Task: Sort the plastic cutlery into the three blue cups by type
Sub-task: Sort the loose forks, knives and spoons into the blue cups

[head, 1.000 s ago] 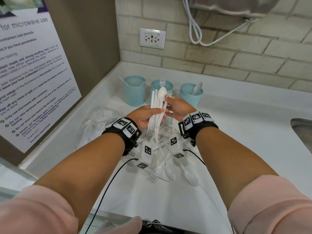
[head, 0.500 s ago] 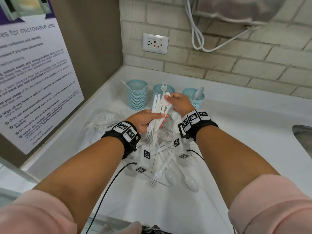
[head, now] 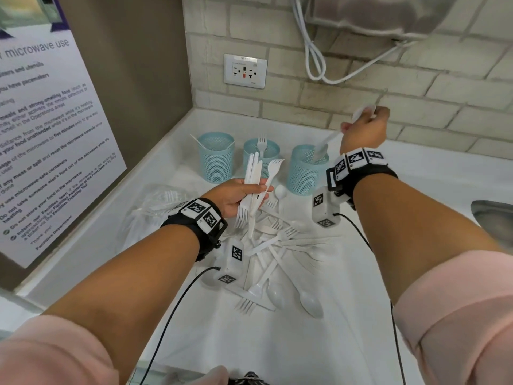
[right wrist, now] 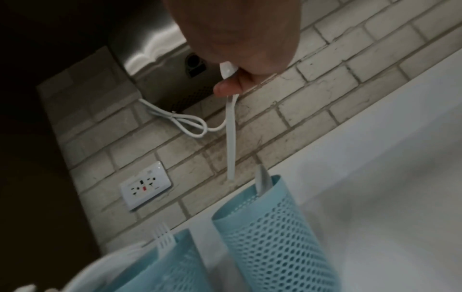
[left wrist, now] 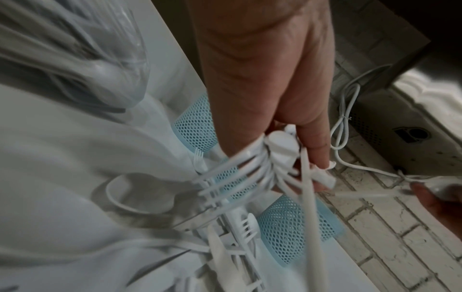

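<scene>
Three blue mesh cups stand in a row at the back of the counter: left cup (head: 216, 158), middle cup (head: 261, 155) with a fork in it, right cup (head: 304, 170) with a spoon handle sticking out. My right hand (head: 364, 124) pinches a white spoon (head: 330, 138) by its bowl. The handle hangs down, its end just above the right cup's (right wrist: 270, 227) rim, as the spoon (right wrist: 231, 138) shows in the right wrist view. My left hand (head: 240, 195) grips a bundle of forks and knives (head: 256, 180) in front of the middle cup. A loose cutlery pile (head: 277, 254) lies below.
A crumpled clear plastic bag (head: 162, 202) lies left of the pile. A metal sink edge (head: 497, 218) shows at the far right. The brick wall behind holds a socket (head: 245, 70) and a looped white cable (head: 316, 65). A poster (head: 41, 134) covers the left wall.
My right hand has drawn the spoon out of the bundle and carried it right and up, over the right cup. The left hand keeps the remaining forks and knives.
</scene>
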